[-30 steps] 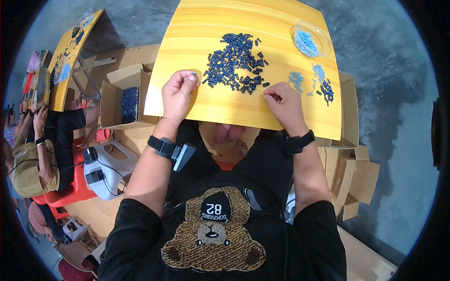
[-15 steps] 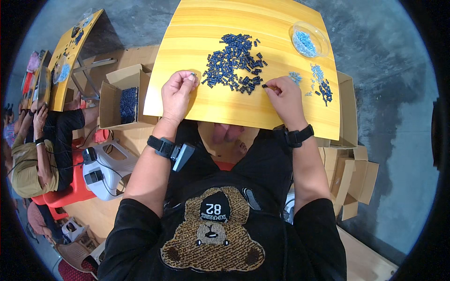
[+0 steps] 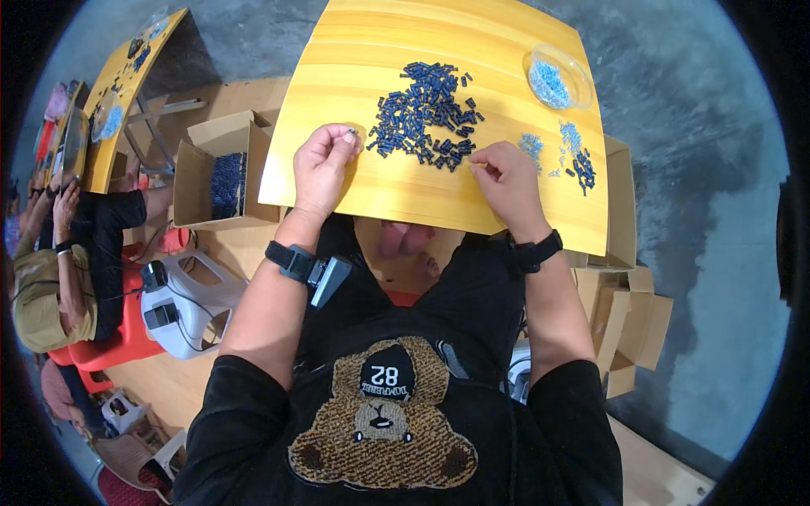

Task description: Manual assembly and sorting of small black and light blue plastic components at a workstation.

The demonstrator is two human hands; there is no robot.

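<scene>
A heap of small dark tube-like pieces (image 3: 422,110) lies in the middle of the yellow table (image 3: 380,198). Left of the heap, my left hand (image 3: 322,169) is closed, with a tiny dark piece (image 3: 353,131) pinched between thumb and forefinger. At the heap's lower right edge is my right hand (image 3: 510,181), its fingers curled and thumb and forefinger drawn together; whatever they hold, if anything, is hidden. Small pale blue pieces (image 3: 531,145) lie just beyond the right hand, and a second small cluster of dark pieces (image 3: 583,171) sits to its right.
A clear round tub (image 3: 553,80) of light blue pieces stands at the far right of the table. Cardboard boxes stand beside it: one holding dark pieces (image 3: 190,181) at left, an open one (image 3: 637,329) at right. Another person (image 3: 63,278) sits at a separate table on the left.
My right hand has shifted slightly left toward the heap, and the dark piece seen at its fingertips earlier no longer shows. My left hand has stayed almost still.
</scene>
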